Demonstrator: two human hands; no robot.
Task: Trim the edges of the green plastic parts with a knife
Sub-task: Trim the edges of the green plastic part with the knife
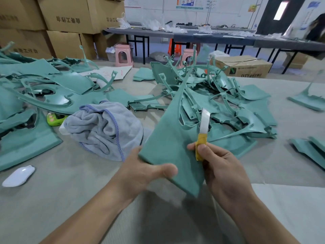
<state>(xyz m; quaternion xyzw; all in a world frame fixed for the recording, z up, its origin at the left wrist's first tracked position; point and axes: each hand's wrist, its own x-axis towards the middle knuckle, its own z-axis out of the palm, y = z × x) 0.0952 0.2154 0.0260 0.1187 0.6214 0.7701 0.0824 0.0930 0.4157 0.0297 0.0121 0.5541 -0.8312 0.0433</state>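
Observation:
A large green plastic part [168,143] stands tilted up above the table in front of me. My left hand [146,169] grips its lower left corner, thumb lying across the face. My right hand [218,166] holds a knife [204,127] by its yellow-taped handle. The pale blade points up along the part's right edge, close to a cut-out there. I cannot tell whether the blade touches the plastic.
Heaps of green plastic parts lie at the left [35,88] and behind the held part [228,103]. A crumpled grey towel [105,129], a white mouse-like object [18,176] and a small green toy [53,118] sit on the table. Cardboard boxes [61,18] stand at the back.

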